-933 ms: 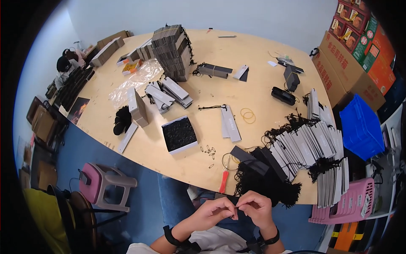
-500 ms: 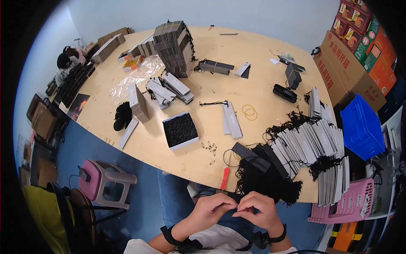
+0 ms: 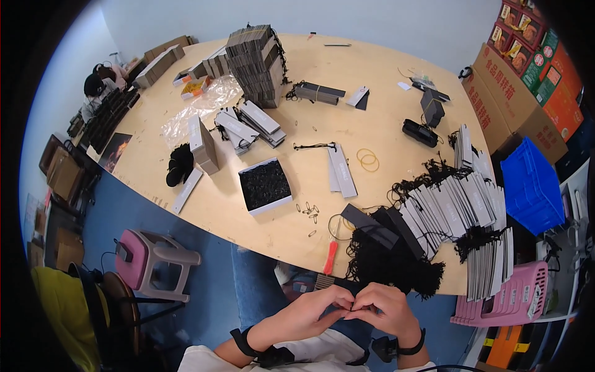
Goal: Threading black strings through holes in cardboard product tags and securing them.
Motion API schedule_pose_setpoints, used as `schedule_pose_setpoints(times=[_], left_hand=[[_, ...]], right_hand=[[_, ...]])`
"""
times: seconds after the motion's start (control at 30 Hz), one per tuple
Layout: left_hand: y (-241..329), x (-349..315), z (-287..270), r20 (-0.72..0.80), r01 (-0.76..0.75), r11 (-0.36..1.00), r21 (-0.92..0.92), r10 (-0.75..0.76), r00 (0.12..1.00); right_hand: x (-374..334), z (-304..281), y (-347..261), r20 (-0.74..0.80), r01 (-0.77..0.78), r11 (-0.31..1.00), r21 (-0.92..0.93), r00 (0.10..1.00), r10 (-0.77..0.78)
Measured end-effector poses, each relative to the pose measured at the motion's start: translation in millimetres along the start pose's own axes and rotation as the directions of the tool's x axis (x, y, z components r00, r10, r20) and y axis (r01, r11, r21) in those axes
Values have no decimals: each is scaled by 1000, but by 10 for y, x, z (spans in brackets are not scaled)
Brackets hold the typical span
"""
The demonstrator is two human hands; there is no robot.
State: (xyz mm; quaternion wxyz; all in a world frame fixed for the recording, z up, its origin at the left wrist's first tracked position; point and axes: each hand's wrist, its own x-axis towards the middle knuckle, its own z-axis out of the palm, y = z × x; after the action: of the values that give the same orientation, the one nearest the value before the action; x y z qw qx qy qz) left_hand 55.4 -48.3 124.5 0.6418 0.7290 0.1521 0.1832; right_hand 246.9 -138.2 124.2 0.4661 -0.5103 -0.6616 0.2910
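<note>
Close to my body, just off the table's near edge, my left hand [image 3: 315,312] and my right hand [image 3: 385,308] meet fingertip to fingertip. Both are closed in a pinch. A tiny dark bit [image 3: 352,305] shows between the fingertips; its kind is too small to make out. Beyond my right hand lies a heap of black cords [image 3: 392,271], with dark flat strips [image 3: 370,227] on top. A red-handled tool [image 3: 331,257] rests left of the heap. Grey tags with black cords [image 3: 455,208] fan out to the right.
An open white box of small black pieces [image 3: 273,208] stands mid-table, with several small metal clips [image 3: 308,212] beside it. Farther back rises a tall stack of grey tags [image 3: 253,68]. Two rubber bands [image 3: 368,160] lie near loose tags [image 3: 342,172]. A blue crate [image 3: 532,186] stands right.
My hands have shifted slightly to the right, still pinched together at the fingertips. The small dark bit shows more plainly between them. The things on the table have stayed put.
</note>
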Motion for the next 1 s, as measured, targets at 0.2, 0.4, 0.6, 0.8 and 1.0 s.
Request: schedule_pose_setpoints(times=[0.2, 0.4, 0.6, 0.8, 1.0], left_hand=[[22, -5, -34, 88, 13, 1000, 2, -13, 996], [14, 21, -90, 170, 50, 998, -42, -42, 985], [52, 32, -140, 228, 94, 995, 17, -96, 969], [-29, -6, -44, 195, 99, 970, -223, -55, 979], [-124, -40, 44, 86, 155, 937, -314, -134, 987]], right_hand=[[-54, 18, 36, 24, -51, 990, 135, 999, 48], [-77, 39, -9, 67, -161, 973, 163, 986, 152], [-71, 33, 42, 163, -178, 969, 174, 975, 149], [-133, 145, 141, -3, -118, 967, 224, 993, 121], [-221, 319, 214, -302, 58, 989, 134, 953, -15]])
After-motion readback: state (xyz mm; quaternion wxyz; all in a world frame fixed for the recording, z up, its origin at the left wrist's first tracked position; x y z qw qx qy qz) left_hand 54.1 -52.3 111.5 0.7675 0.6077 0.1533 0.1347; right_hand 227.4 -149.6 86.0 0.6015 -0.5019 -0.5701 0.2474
